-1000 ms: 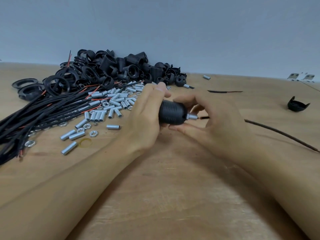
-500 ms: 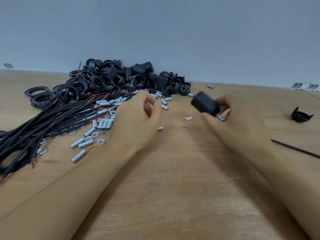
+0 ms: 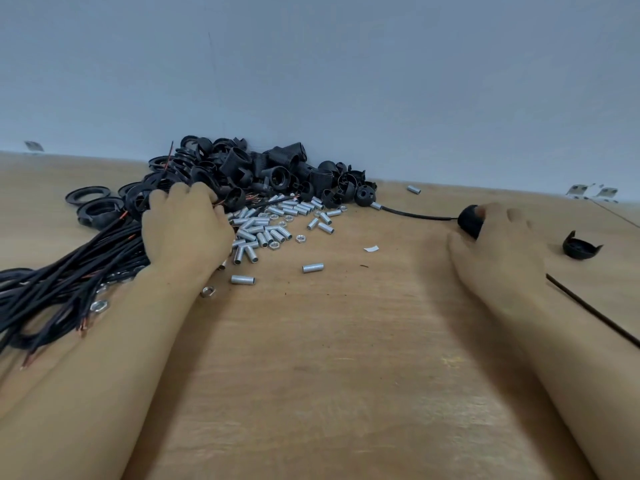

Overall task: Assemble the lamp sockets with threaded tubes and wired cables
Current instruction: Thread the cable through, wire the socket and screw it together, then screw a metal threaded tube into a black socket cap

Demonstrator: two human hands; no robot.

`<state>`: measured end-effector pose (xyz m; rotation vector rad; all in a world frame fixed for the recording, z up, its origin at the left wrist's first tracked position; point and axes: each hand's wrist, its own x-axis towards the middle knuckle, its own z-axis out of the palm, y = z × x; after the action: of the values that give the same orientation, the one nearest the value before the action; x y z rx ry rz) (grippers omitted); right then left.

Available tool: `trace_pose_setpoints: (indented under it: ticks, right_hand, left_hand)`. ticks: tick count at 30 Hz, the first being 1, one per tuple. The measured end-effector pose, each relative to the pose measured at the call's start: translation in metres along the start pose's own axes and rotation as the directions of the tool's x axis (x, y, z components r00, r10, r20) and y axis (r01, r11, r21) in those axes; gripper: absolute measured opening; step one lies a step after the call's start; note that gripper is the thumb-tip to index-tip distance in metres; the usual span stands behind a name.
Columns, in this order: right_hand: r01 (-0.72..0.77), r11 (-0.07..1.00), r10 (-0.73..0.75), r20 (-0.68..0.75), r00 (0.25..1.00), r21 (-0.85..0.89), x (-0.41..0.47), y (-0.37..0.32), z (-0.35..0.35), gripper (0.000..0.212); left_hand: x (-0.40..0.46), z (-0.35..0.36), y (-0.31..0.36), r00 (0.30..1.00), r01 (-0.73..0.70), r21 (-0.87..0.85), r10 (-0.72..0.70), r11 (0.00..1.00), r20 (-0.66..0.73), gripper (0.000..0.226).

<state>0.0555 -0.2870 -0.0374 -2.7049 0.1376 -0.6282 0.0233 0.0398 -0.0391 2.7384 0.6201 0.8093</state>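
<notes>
My right hand (image 3: 498,251) is closed on a black lamp socket (image 3: 470,220), low over the wooden table (image 3: 329,375) at the right. A thin black cable (image 3: 415,214) runs left from the socket toward a tube-fitted socket base (image 3: 364,196). My left hand (image 3: 187,230) lies palm down on the black cable bundle (image 3: 69,271), fingers curled at the red-tipped wire ends beside the silver threaded tubes (image 3: 263,230). What its fingers hold is hidden. The heap of black socket parts (image 3: 277,171) sits behind, against the wall.
Black rings (image 3: 88,195) lie at the far left. A socket cap (image 3: 581,245) rests right of my right hand, and a loose cable (image 3: 595,317) runs under my right forearm. A single tube (image 3: 312,268), nuts (image 3: 207,291) and a white scrap (image 3: 371,249) lie mid-table.
My left hand let go of the socket and moved left onto the cables. My right hand carried the socket to the right and down toward the table.
</notes>
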Motion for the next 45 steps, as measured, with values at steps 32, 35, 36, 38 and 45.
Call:
trace_pose_setpoints:
  ticks: [32, 35, 36, 38, 45]
  right_hand:
    - [0.712, 0.558, -0.827, 0.208, 0.523, 0.427, -0.055, -0.073, 0.02, 0.026]
    - [0.671, 0.6, -0.783, 0.148, 0.604, 0.436, -0.053, -0.073, 0.019, 0.02]
    - [0.66, 0.613, -0.767, 0.126, 0.629, 0.434, -0.052, -0.072, 0.019, 0.019]
    - [0.643, 0.654, -0.732, 0.116, 0.672, 0.399, -0.05, -0.071, 0.019, 0.019]
    - [0.573, 0.729, -0.666, 0.196, 0.72, 0.374, -0.048, -0.071, 0.016, 0.012]
  left_hand:
    - [-0.002, 0.012, 0.011, 0.98, -0.2, -0.196, 0.197, 0.96, -0.037, 0.018]
    - [-0.004, 0.012, 0.02, 0.898, -0.43, -0.228, 0.44, 0.874, -0.008, 0.024]
    - [-0.008, 0.013, 0.026, 0.851, -0.504, -0.25, 0.525, 0.826, 0.02, 0.025]
    - [-0.015, 0.017, 0.035, 0.8, -0.552, -0.286, 0.594, 0.783, 0.086, 0.027]
    - [-0.012, 0.021, 0.041, 0.825, -0.459, -0.301, 0.526, 0.836, 0.206, 0.019]
